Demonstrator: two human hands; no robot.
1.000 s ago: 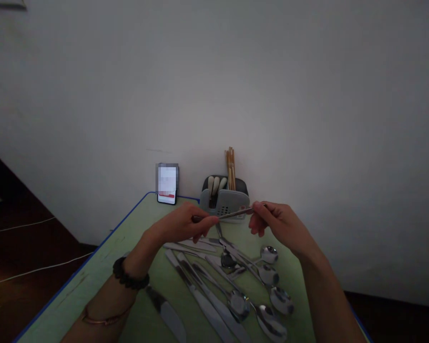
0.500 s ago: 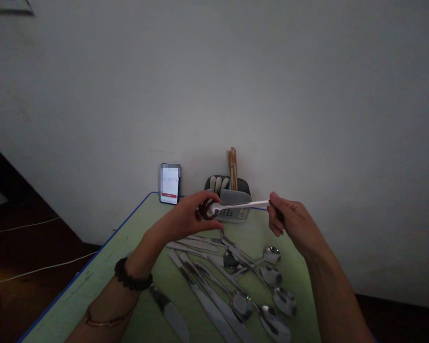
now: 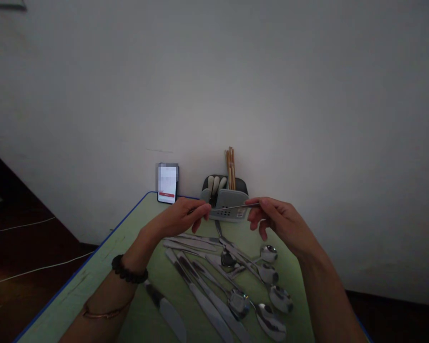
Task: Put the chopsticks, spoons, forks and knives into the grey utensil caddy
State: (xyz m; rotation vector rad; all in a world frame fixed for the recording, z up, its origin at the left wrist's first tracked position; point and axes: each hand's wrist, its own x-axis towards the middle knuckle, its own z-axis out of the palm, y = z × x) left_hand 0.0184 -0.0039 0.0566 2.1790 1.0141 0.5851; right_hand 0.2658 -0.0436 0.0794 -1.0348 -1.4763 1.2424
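Observation:
A thin metal spoon [image 3: 229, 207] spans the gap between my two hands, level and seen almost edge-on. My left hand [image 3: 186, 213] pinches its left end, and the fingers hide the bowl. Thumb and fingers of my right hand [image 3: 277, 216] grip the handle's other end. Below them, on the green table [image 3: 103, 286], lies loose metal cutlery: several spoons [image 3: 280, 299] with bowls toward the right, and several table knives [image 3: 205, 297] pointing toward me. Another knife [image 3: 169, 312] lies apart at the left, near my wrist.
Behind my hands stands a grey cutlery holder [image 3: 232, 197] against the wall, with white-handled utensils [image 3: 216, 183] and wooden chopsticks [image 3: 230, 169] upright in it. A lit phone [image 3: 167, 186] leans at the table's back left corner. Cables [image 3: 39, 269] run along the left.
My left fingers have closed over the spoon's bowl end, which was visible in an open curl before. The spoon has turned edge-on, and my right hand has shifted slightly left.

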